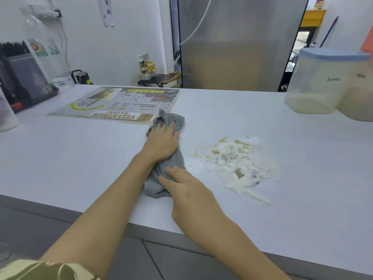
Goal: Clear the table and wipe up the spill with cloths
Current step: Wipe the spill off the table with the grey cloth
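A grey cloth lies stretched out on the white counter, running from near its front edge toward the far side. My left hand rests flat on the cloth's far half, fingers straight. My right hand lies on the cloth's near end, fingers extended over the fabric. To the right of both hands spreads the spill: white powder mixed with brown liquid, smeared toward the front. The cloth's edge sits just left of the spill.
A printed bakery menu sheet lies flat behind the cloth. Two lidded plastic tubs of powder stand at the far right. A black tray with dark items sits at the far left. The counter's front edge runs diagonally below my arms.
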`<move>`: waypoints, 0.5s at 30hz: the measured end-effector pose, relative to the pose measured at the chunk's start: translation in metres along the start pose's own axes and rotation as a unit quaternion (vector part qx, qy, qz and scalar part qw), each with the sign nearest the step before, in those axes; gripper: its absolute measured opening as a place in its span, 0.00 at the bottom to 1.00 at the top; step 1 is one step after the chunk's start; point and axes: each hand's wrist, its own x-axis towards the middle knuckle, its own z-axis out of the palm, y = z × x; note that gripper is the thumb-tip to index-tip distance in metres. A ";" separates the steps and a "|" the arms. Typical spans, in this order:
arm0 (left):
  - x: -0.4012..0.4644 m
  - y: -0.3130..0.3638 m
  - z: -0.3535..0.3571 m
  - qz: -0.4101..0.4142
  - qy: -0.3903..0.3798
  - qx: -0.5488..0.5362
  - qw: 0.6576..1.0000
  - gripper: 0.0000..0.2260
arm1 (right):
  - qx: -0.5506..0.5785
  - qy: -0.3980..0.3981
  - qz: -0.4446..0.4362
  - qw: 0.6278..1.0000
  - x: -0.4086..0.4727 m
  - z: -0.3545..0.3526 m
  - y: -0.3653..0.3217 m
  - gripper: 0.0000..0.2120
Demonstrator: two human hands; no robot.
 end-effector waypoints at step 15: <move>-0.027 0.045 -0.025 -0.056 0.248 -0.306 0.917 0.14 | 0.067 0.096 0.010 0.993 0.001 -0.003 0.021 0.23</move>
